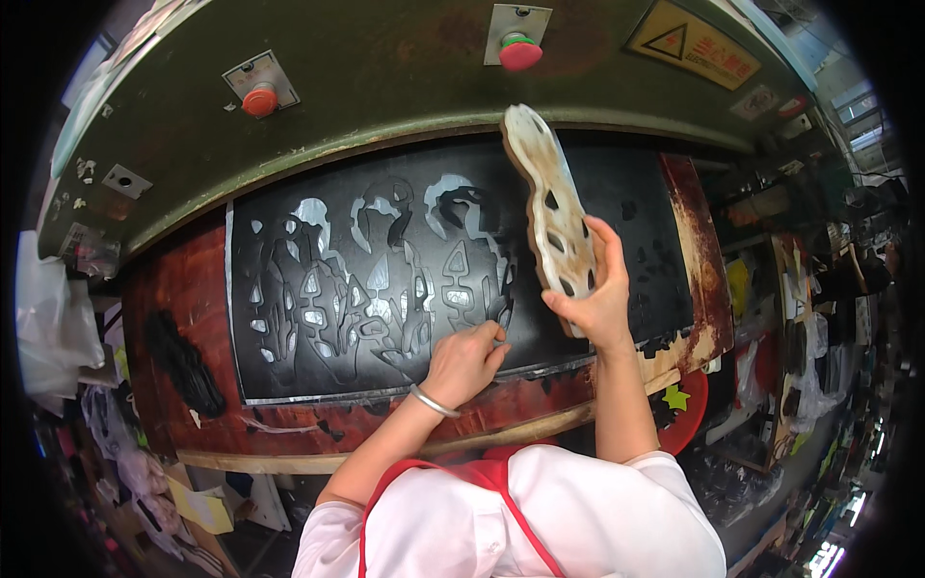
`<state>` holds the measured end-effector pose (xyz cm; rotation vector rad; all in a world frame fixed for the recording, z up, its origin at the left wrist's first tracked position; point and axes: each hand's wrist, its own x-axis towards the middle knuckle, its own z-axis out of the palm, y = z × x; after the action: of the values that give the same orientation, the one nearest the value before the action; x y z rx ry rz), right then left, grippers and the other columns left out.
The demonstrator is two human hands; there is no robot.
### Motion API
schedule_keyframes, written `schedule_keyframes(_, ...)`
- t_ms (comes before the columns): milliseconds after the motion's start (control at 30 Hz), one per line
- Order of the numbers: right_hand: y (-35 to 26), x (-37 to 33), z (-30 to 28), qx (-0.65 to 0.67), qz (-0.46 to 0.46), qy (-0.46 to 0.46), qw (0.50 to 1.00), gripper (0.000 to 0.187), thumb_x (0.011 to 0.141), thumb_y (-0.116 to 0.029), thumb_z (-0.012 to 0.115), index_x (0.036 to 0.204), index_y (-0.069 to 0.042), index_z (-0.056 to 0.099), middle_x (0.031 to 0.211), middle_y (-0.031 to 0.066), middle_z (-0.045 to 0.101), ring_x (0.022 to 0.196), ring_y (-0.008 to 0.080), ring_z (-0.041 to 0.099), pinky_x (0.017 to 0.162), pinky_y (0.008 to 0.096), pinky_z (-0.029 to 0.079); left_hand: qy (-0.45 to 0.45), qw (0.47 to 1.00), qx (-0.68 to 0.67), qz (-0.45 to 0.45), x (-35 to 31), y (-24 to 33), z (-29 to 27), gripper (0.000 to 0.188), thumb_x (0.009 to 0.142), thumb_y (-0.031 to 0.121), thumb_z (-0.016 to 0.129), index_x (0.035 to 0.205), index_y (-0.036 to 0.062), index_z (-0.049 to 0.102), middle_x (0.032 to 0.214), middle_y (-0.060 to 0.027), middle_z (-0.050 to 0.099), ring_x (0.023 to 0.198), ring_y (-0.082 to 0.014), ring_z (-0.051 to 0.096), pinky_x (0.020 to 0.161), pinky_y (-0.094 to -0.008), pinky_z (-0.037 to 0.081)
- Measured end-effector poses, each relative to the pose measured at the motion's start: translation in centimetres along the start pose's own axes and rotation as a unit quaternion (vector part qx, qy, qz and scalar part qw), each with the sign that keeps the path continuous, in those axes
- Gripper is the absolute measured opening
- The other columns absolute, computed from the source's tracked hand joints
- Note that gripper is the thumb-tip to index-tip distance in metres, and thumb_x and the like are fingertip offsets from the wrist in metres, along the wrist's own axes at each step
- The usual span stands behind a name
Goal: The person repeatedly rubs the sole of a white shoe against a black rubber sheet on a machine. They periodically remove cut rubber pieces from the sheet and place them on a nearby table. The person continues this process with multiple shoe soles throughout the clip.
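Note:
My right hand (602, 294) grips a long, wavy-edged cutting die (549, 183), pale with brown stains and several dark openings, holding it tilted above the sheet. Beneath it lies a black sheet (626, 279) with several cut-out shapes, where silvery backing shows through the gaps. Over the sheet's near part, my left hand (465, 361) has its fingers pinched at the edge of a cut row. A thin black cut piece (504, 310) stands at those fingertips; the exact grip is partly hidden by the hand.
Behind the sheet rises a green machine body (385, 87) with a red button (260, 99) and a pink-red button (520, 53). The red-brown board (164, 289) supports the sheet. A bundle of black pieces (178, 361) lies at left. A red basin (686, 414) stands below at right.

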<state>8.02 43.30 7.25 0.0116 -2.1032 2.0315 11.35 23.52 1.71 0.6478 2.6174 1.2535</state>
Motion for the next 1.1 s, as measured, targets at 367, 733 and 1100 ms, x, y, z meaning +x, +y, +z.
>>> schedule_keyframes(367, 2.9, -3.5, -1.5, -0.223, 0.078, 0.035, 0.971, 0.089, 0.051, -0.011, 0.084, 0.130, -0.010, 0.044, 0.134, 0.0168, 0.044, 0.126, 0.0331, 0.040, 0.107, 0.0412, 0.034, 0.201, 0.936, 0.247, 0.149, 11.0, -2.5, -6.2, 0.030, 0.075, 0.010, 0.069, 0.105, 0.0123, 0.068, 0.109, -0.0113, 0.058, 0.095, -0.0288, 0.057, 0.091, -0.0411, 0.043)
schedule_keyframes(733, 4.2, -1.6, 0.3, -0.366, -0.078, 0.017, 0.927, 0.099, 0.053, -0.010, 0.083, 0.140, -0.008, 0.037, 0.143, 0.0301, 0.028, 0.132, 0.0477, 0.030, 0.110, 0.0498, 0.030, 0.133, 0.904, 0.354, 0.198, 10.1, -4.1, -7.8, 0.027, 0.077, 0.006, 0.057, 0.103, 0.0059, 0.066, 0.097, -0.0097, 0.059, 0.102, -0.0257, 0.056, 0.102, -0.0460, 0.038)
schedule_keyframes(1100, 6.9, -5.2, 1.2, -0.339, -0.159, 0.135, 0.917, 0.086, 0.062, -0.003, 0.084, 0.136, 0.002, 0.042, 0.141, 0.0304, 0.042, 0.128, 0.0436, 0.046, 0.104, 0.0424, 0.043, 0.183, 0.960, 0.189, 0.095, -9.1, -5.4, -9.0, 0.030, 0.075, -0.003, 0.062, 0.105, 0.0023, 0.067, 0.103, -0.0135, 0.062, 0.098, -0.0328, 0.059, 0.095, -0.0491, 0.044)
